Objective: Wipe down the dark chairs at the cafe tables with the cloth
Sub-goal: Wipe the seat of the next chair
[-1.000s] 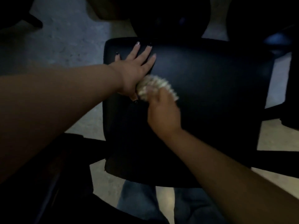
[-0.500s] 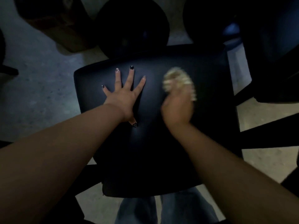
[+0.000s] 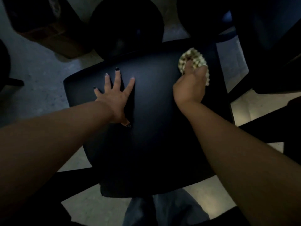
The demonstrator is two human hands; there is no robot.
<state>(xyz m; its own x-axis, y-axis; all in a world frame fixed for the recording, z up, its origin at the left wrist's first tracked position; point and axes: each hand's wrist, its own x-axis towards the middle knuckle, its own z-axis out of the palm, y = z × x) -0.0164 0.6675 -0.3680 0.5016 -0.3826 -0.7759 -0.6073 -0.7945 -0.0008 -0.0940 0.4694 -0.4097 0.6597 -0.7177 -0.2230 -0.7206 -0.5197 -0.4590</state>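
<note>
Denim of my trouser legs (image 3: pixel 164 209) shows nearest, just under the front edge of the dark chair seat (image 3: pixel 151 144). On that seat my left hand (image 3: pixel 114 98) lies flat, fingers spread wide apart, palm down (the nails are dark-painted). Further toward the far right corner my right hand (image 3: pixel 190 88) is curled tight around the pale bunched cloth (image 3: pixel 193 61), pressing it onto the seat near the rim. Beyond stands a round dark stool (image 3: pixel 127 26), and past it grey floor (image 3: pixel 37 66).
</note>
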